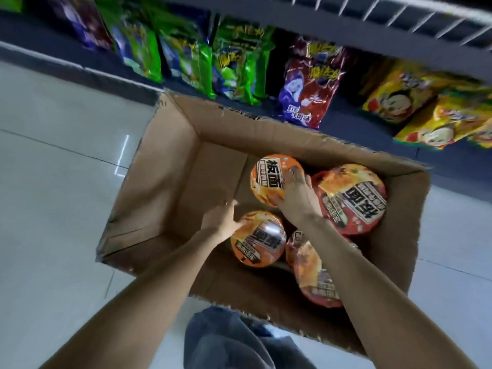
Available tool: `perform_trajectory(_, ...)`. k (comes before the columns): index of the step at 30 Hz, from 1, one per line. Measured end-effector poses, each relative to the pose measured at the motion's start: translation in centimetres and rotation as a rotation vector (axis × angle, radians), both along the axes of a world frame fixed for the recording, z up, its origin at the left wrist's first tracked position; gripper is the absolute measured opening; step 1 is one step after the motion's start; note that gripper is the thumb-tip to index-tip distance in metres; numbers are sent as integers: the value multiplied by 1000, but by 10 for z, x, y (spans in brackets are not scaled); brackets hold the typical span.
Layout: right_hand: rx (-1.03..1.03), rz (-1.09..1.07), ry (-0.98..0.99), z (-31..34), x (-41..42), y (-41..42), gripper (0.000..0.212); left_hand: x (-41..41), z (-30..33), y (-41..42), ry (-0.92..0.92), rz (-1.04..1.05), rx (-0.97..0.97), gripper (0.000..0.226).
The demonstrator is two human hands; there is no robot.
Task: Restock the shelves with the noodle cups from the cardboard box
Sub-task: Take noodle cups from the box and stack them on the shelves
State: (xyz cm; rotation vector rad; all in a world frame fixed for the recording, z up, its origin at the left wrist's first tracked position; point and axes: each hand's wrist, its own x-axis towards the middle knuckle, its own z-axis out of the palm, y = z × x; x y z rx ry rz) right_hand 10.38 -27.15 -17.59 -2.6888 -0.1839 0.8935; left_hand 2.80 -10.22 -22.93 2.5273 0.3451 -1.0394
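Note:
An open cardboard box stands on the floor in front of a low shelf. Several noodle cups lie in its right half. My right hand grips the far orange cup, fingers curled over its lid edge. My left hand reaches into the box with fingers extended and touches the left side of the near orange cup. A larger red cup lies to the right, and another red cup sits partly under my right forearm.
The bottom shelf behind the box holds green, red and yellow snack bags. A white wire shelf runs above. Glossy floor tiles lie to the left. My knee in jeans is below the box.

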Motion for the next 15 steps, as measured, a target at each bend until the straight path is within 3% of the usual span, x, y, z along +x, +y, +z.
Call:
perform_trajectory(3,-158,5,44,-56,19,8,98,6,-45,-10,78,32,-135,69)
perform_trajectory(6,-262,31,71,-88,30,5,117,9,-71,-21,120,-192,-170,74)
perform_trajectory(8,-217,-21,79,-95,34,3,121,9,-75,-22,84,-349,-146,71)
perform_trajectory(12,-133,-145,23,-98,37,4,115,4,-66,4,52,-260,-120,65)
perform_trajectory(15,-60,-249,46,-102,36,8,84,-2,-63,34,83,-98,-75,66)
